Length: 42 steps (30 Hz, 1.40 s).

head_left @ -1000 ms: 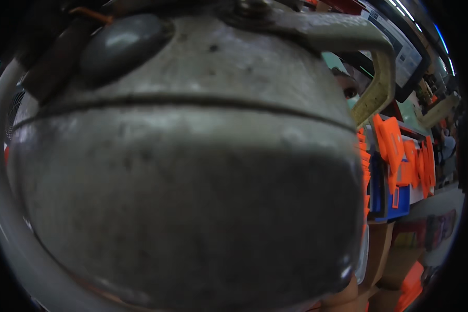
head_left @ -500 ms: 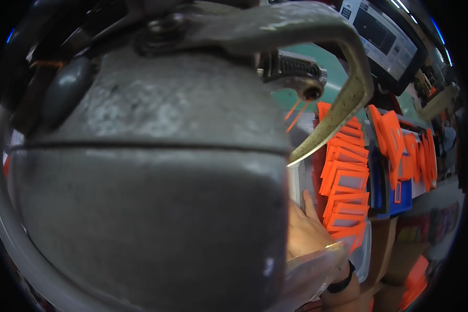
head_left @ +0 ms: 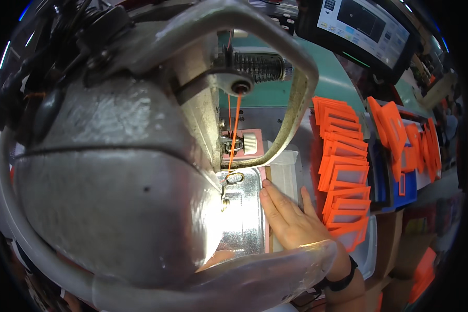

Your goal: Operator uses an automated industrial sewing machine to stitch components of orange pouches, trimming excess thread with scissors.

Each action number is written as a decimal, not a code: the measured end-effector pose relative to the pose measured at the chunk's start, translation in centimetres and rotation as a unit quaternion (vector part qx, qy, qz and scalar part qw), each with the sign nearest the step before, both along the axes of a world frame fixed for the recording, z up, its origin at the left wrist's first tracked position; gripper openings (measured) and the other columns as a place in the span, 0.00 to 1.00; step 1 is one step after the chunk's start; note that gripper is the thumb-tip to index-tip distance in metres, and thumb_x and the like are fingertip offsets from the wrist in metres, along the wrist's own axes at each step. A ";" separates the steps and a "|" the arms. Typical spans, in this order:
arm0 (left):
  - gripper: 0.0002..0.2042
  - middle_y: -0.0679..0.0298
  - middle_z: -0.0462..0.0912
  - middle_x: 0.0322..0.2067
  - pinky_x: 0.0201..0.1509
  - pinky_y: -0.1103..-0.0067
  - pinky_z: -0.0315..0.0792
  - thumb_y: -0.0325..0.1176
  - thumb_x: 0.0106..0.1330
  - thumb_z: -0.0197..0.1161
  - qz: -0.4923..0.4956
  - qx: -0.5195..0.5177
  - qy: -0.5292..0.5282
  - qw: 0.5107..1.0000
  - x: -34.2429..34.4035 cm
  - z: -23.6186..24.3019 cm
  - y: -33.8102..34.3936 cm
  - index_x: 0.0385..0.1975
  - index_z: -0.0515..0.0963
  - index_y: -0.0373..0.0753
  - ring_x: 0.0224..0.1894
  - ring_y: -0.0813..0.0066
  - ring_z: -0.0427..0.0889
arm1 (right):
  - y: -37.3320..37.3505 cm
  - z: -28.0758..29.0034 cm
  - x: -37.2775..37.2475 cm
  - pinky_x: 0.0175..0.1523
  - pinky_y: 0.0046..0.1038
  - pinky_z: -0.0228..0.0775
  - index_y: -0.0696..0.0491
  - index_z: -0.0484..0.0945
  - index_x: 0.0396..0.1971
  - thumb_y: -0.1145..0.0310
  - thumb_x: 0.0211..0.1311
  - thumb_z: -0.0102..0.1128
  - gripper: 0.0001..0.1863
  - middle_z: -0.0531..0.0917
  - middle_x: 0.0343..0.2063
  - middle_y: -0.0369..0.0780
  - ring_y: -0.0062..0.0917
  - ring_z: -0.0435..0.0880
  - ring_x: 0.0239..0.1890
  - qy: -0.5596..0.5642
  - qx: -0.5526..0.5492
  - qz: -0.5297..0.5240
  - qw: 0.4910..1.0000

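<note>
The grey sewing machine head (head_left: pixel 104 203) fills the left half, with a curved lever (head_left: pixel 291 57) and orange thread (head_left: pixel 236 125) beside a lit needle area. Beneath it sits a shiny metal clamp plate (head_left: pixel 247 213). My right hand (head_left: pixel 296 223) lies with outstretched fingers along that plate's right edge, fingertips on the pink-and-tan strip beside it. My left hand (head_left: pixel 218 257) shows only as a sliver of skin at the plate's lower edge; its fingers are mostly hidden behind the machine head and the clear guard (head_left: pixel 265 275).
A long row of orange framed pieces (head_left: pixel 343 166) lies right of my right hand, with more orange pieces (head_left: pixel 392 132) over a blue tray (head_left: pixel 405 195). A monitor (head_left: pixel 359 31) stands at the back right, above the green table (head_left: pixel 322 78). Cardboard boxes (head_left: pixel 387 244) are at lower right.
The view has swung back from the close-up machine head, uncovering the needle area, thread and plate. My right hand, first mostly hidden, now shows fully, and a bit of my left hand appears.
</note>
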<state>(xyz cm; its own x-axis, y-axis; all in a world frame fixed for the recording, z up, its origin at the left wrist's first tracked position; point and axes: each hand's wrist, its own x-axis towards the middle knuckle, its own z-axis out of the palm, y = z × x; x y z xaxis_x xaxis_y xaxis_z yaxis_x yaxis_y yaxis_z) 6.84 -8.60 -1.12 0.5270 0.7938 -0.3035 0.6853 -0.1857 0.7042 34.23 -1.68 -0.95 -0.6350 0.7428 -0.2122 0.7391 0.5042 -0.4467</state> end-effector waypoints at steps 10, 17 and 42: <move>0.22 0.42 0.74 0.57 0.63 0.62 0.65 0.38 0.68 0.59 0.007 -0.064 0.020 0.998 -0.5 -2.1 -1.2 0.59 0.72 0.34 0.59 0.43 0.72 | -0.3 0.9 -0.2 0.70 0.65 0.43 0.65 0.50 0.70 0.56 0.45 0.75 0.57 0.51 0.72 0.51 0.38 0.56 0.73 0.019 0.017 -0.019 0.999; 0.24 0.44 0.73 0.59 0.67 0.63 0.61 0.41 0.67 0.60 -0.008 -0.035 0.027 0.999 0.0 -0.4 -0.1 0.61 0.72 0.37 0.63 0.47 0.69 | -0.4 0.8 -0.3 0.69 0.66 0.44 0.65 0.49 0.70 0.55 0.43 0.76 0.59 0.51 0.72 0.52 0.39 0.56 0.73 0.009 0.025 -0.014 1.000; 0.26 0.48 0.68 0.61 0.65 0.43 0.50 0.47 0.58 0.69 0.002 0.036 0.084 0.996 0.1 -0.2 0.3 0.50 0.74 0.37 0.61 0.48 0.69 | -0.4 1.5 0.3 0.71 0.65 0.40 0.62 0.50 0.70 0.48 0.39 0.77 0.62 0.52 0.72 0.50 0.38 0.55 0.73 0.084 -0.032 -0.023 0.996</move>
